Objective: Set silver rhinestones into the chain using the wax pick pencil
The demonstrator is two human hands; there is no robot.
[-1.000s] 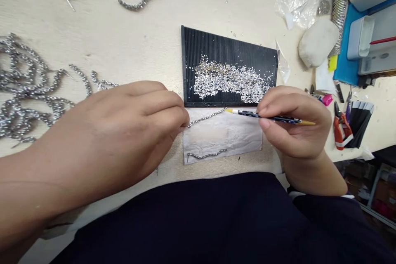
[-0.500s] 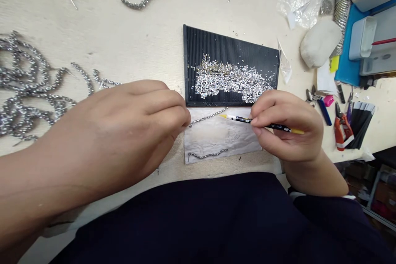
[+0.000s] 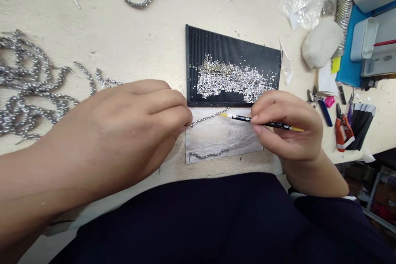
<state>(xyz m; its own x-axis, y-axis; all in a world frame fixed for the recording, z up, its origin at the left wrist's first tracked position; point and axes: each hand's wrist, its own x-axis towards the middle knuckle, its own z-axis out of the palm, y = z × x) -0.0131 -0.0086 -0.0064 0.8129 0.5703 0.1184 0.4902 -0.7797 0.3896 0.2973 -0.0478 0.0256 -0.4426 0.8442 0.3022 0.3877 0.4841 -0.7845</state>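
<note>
My left hand (image 3: 123,126) is curled, its fingertips pinched on the end of a thin silver bead chain (image 3: 207,118) lying over a grey marbled sheet (image 3: 222,138), while my right hand (image 3: 287,126) closes around a slim black pick (image 3: 262,123) with a yellow tip, right by the chain's far end. A glittering heap of tiny silver beads (image 3: 232,79) remains on the ribbed black plastic tray (image 3: 232,41), and a tangle of thick, finished-looking silver beaded strands (image 3: 24,78) lies left on the cream table (image 3: 93,37).

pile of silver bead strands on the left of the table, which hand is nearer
Left. The left hand lies right beside the pile, off its right-hand end. The right hand is much farther away, across the black ridged tray from it.
</note>
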